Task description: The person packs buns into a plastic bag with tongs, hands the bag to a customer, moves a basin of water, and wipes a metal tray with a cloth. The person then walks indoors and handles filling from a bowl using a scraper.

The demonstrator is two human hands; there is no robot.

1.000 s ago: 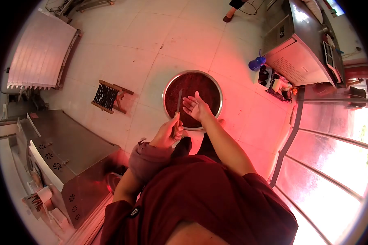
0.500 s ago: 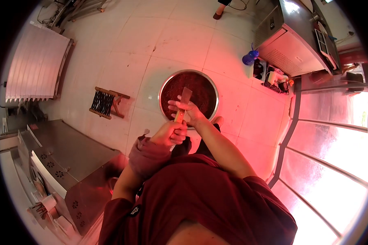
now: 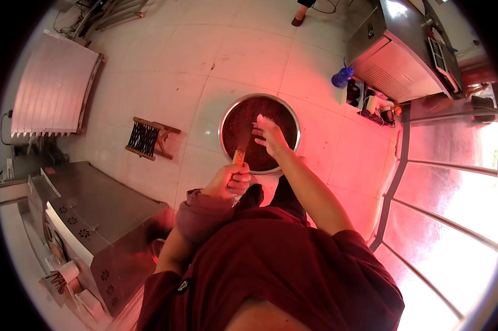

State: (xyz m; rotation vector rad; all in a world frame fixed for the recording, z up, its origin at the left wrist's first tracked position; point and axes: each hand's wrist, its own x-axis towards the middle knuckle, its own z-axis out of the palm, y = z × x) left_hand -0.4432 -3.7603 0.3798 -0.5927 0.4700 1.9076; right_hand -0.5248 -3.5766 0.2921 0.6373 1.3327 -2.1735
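My left hand (image 3: pixel 228 181) is closed around the wooden handle of a scraper (image 3: pixel 239 156), at the near side of a wide round metal basin (image 3: pixel 221 142). Its flat blade points away from me over the basin, dim against the dark red, wet-looking contents (image 3: pixel 265 107). Over the basin's right half, my right hand (image 3: pixel 271 137) is open, fingers spread, close to the blade and holding nothing. Whether any residue sits on its fingers is too small to tell. A bunched sleeve (image 3: pixel 205 214) covers my left forearm.
Left of the basin stands a small folding stool (image 3: pixel 149 138) on the tiled floor. A metal counter (image 3: pixel 105 204) lies at lower left. At upper right are a steel cabinet (image 3: pixel 387 63) and a blue bottle (image 3: pixel 342 77). Another person's foot (image 3: pixel 298 21) shows at the top.
My right hand has moved off the scraper to the right and its fingers have spread. My left hand still grips the handle, with the blade now lower over the basin.
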